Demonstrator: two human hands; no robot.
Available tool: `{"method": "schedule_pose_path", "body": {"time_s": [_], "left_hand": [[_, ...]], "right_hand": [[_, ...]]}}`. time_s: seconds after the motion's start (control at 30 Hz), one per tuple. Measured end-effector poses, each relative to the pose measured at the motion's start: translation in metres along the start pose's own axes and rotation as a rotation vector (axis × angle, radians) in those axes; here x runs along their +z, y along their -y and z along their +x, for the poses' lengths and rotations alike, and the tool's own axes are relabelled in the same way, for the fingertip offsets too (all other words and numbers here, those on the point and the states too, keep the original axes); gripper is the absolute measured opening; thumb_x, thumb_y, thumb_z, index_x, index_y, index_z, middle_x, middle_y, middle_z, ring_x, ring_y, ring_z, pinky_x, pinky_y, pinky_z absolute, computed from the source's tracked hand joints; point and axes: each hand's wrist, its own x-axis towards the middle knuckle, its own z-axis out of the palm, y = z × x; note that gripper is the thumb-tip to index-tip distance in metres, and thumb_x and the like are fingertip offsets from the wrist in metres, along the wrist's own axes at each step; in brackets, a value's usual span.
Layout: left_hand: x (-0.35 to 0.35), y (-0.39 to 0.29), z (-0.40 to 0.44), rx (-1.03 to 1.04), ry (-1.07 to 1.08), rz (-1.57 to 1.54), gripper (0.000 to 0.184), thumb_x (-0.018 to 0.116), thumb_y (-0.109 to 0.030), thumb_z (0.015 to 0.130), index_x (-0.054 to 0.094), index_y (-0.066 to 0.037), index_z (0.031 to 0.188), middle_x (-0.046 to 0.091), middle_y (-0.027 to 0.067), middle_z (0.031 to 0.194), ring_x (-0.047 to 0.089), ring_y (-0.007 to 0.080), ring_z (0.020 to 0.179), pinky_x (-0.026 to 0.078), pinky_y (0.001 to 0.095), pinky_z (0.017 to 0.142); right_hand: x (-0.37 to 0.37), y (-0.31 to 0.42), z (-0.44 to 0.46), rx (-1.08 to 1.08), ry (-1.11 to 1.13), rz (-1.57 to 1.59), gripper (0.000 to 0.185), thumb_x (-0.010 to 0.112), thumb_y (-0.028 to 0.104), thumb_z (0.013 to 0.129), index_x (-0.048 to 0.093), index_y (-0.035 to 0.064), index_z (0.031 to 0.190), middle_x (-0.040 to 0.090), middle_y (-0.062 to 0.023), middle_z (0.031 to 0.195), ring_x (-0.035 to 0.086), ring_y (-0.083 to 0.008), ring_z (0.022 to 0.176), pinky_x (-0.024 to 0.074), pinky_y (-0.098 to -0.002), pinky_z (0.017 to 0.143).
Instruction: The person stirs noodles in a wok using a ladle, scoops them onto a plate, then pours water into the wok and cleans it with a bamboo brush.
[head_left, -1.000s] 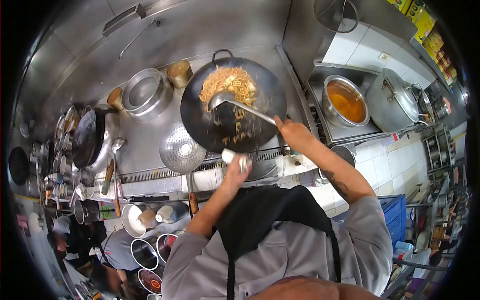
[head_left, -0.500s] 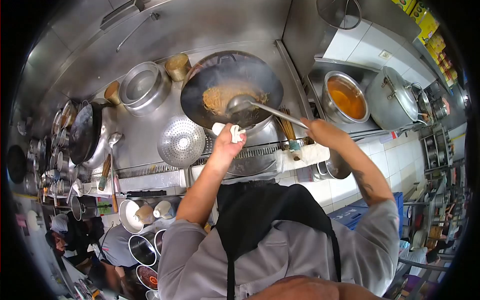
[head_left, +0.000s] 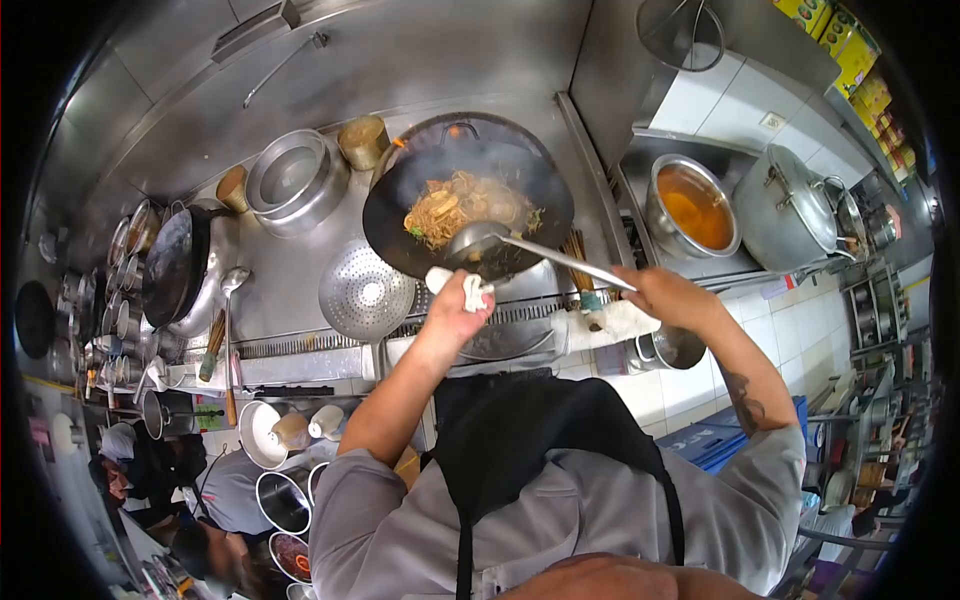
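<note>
A dark wok (head_left: 385, 215) holds steaming fried noodles (head_left: 450, 205) with darker bits and some green at the edge. My left hand (head_left: 457, 312) is closed at its near edge, gripping it through a folded white cloth (head_left: 474, 293). Cloth and fingers hide the exact spot gripped. In my right hand (head_left: 665, 296) is the end of a long-handled metal ladle (head_left: 476, 238). Its bowl rests inside the wok, against the near side of the noodles. Small orange flames (head_left: 400, 143) show behind the wok's far rim.
Left of the wok lie a perforated strainer (head_left: 367, 290) and stacked metal pots (head_left: 290, 183). A bamboo brush (head_left: 580, 270) stands at the right. Beyond it are a pot of orange liquid (head_left: 693, 205) and a large lidded pot (head_left: 790, 215). Another person (head_left: 240, 490) is at lower left.
The noodles have been tossed into a taller heap, showing darker pieces. Flames now show behind the wok. Ladle and right hand have shifted slightly toward me and to the right.
</note>
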Motion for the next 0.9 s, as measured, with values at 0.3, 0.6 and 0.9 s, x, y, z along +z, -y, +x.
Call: {"method": "schedule_pose_path", "body": {"time_s": [0.3, 0.6, 0.9], "left_hand": [[-0.111, 0.062, 0.02, 0.064, 0.117, 0.089, 0.011, 0.054, -0.023, 0.091, 0.057, -0.013, 0.088, 0.059, 0.0053, 0.071, 0.056, 0.0202, 0.057, 0.045, 0.0326, 0.045], [-0.048, -0.004, -0.015, 0.086, 0.157, 0.039, 0.012, 0.055, -0.011, 0.085, 0.051, -0.008, 0.074, 0.055, 0.0087, 0.065, 0.051, 0.0198, 0.053, 0.041, 0.0303, 0.041], [-0.031, 0.023, -0.038, 0.551, 0.05, 0.492, 0.011, 0.058, -0.007, 0.081, 0.055, -0.006, 0.091, 0.059, 0.0058, 0.072, 0.058, 0.0174, 0.057, 0.043, 0.0311, 0.04]], "right_hand": [[0.058, 0.002, 0.012, 0.119, -0.302, -0.144, 0.045, 0.051, 0.006, 0.09, 0.044, -0.0042, 0.133, 0.063, -0.027, 0.086, 0.066, -0.0395, 0.081, 0.0527, -0.0483, 0.072], [0.07, 0.028, 0.026, 0.095, -0.625, 0.278, 0.046, 0.055, 0.01, 0.092, 0.045, -0.0096, 0.132, 0.06, -0.0366, 0.102, 0.06, -0.0478, 0.098, 0.0482, -0.0476, 0.085], [0.051, 0.012, 0.054, 0.395, -0.613, 0.382, 0.047, 0.056, 0.013, 0.092, 0.045, -0.0113, 0.13, 0.058, -0.0376, 0.109, 0.057, -0.0459, 0.108, 0.0488, -0.0412, 0.089]]}}
